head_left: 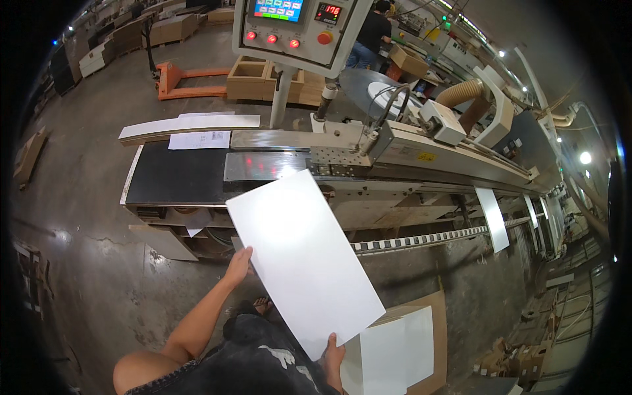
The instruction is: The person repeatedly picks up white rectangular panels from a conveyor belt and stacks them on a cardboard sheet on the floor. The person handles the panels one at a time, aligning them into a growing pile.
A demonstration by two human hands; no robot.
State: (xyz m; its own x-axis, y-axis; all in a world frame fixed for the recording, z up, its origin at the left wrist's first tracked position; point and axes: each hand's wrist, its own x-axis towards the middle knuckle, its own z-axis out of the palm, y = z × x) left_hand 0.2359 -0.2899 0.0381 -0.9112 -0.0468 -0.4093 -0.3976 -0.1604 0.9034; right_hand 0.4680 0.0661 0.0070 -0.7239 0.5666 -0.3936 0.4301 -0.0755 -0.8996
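Observation:
A white rectangular panel [303, 263] is held up at a slant in front of me, its far end close to the machine's metal bed. My left hand [239, 265] grips its left long edge, fingers partly hidden beneath. At the near end, my right hand [334, 359] pinches the short edge with the thumb on top. Below and right of the panel lies a stack of white panels [401, 349] on brown cardboard [438, 316]. Past the held panel runs a long edge-working machine [270, 139] with a black work surface [178, 174].
A control box [303, 29] with lit buttons stands on a post above the machine. A toothed conveyor rail [421, 239] runs rightward, where another white panel [492, 219] rests across it. Farther off are an orange pallet jack [172, 82], wooden boxes [247, 82] and a person [374, 36].

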